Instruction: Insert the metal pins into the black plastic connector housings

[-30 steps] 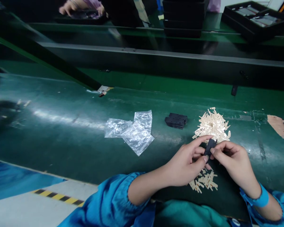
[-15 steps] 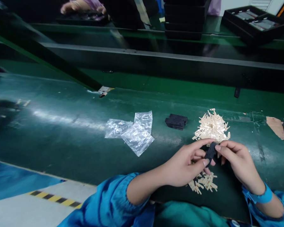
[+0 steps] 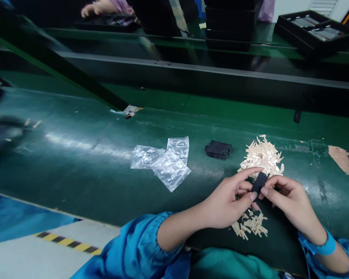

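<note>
Part in hand: a small black, flat, oblong piece, seemingly plastic (image 3: 259, 184), raised above the near right of the bench and tilted, its far end leaning right.
Left hand: the bare left hand (image 3: 229, 201) grips the black piece, thumb on its near end and fingers behind; the index finger reaches toward its far end.
Right hand: the bare right hand (image 3: 292, 201) has thumb and fingers drawn together at the piece's right edge; whether they grip it or pinch something smaller cannot be told.
Wrist: a bright blue band (image 3: 325, 244) surrounds the right wrist.
Main pile: thin cream-coloured strips (image 3: 261, 155), heaped loosely just beyond the hands.
Near scatter: a smaller spread of cream strips (image 3: 251, 225), on the bench's near side, below the hands.
Stack: black flat plates with notched outlines (image 3: 218, 150), left of the main pile and apart from it.
Bags: clear, creased plastic bags (image 3: 171, 164), overlapping, farther left on the glossy green bench (image 3: 90, 174).
Slip risk: the piece is narrow; uneven thumb pressure could make it turn or drop into the strips.
Misfit risk: the right fingertips cover the edge, so poor alignment there could go unnoticed.
Scatter risk: a low wrist or sleeve could drag the near strips off the bench edge.
</note>
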Demonstrator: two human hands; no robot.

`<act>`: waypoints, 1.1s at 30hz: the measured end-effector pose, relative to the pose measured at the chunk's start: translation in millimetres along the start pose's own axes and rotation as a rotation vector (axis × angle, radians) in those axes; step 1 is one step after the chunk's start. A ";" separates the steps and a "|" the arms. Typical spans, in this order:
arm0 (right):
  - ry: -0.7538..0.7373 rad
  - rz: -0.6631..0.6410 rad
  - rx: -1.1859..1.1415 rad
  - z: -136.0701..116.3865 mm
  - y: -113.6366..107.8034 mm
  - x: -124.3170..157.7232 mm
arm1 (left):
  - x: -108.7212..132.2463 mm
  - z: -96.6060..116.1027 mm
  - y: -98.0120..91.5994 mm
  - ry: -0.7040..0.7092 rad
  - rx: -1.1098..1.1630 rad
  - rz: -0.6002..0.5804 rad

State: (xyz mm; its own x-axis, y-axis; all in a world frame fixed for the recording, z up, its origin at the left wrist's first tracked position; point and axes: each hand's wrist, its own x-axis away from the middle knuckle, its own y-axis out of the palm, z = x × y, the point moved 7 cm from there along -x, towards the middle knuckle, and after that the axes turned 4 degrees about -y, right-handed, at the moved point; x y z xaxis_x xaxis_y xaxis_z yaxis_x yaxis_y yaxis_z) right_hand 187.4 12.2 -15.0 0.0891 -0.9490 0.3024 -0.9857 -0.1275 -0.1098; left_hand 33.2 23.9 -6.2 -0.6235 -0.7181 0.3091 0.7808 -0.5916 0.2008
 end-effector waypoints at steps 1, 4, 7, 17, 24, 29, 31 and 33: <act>-0.007 -0.001 -0.005 -0.6 0.0 0.2 | 0.3 -0.3 0.3 -0.002 0.003 -0.002; -0.010 0.000 -0.025 -1.6 -0.4 0.9 | 1.2 -2.2 1.3 -0.012 0.018 -0.008; -0.007 0.000 -0.037 -2.1 -0.4 1.1 | 1.7 -3.7 1.2 -0.019 0.034 -0.012; -0.042 0.089 -0.033 -2.7 -1.3 0.9 | 0.7 -2.7 0.7 -0.058 0.118 -0.029; -0.039 0.020 -0.041 -1.1 2.9 0.8 | -0.8 -3.9 -0.9 -0.016 0.141 -0.053; -0.076 0.053 -0.056 -4.2 1.0 3.2 | -4.7 -9.6 -1.6 -0.043 0.188 -0.004; -0.086 0.076 -0.044 -6.6 -0.4 3.6 | -5.1 -10.1 -0.8 -0.048 0.203 0.001; -0.100 0.096 -0.034 -9.0 -2.3 3.3 | -5.0 -10.1 -0.8 -0.056 0.216 0.002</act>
State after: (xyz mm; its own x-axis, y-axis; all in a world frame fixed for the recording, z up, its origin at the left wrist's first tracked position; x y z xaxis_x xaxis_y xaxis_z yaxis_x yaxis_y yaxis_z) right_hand 188.6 12.0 -5.2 0.0065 -0.9805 0.1963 -0.9945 -0.0268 -0.1009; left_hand 35.4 24.3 -17.3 -0.6236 -0.6941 0.3598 0.7760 -0.4939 0.3923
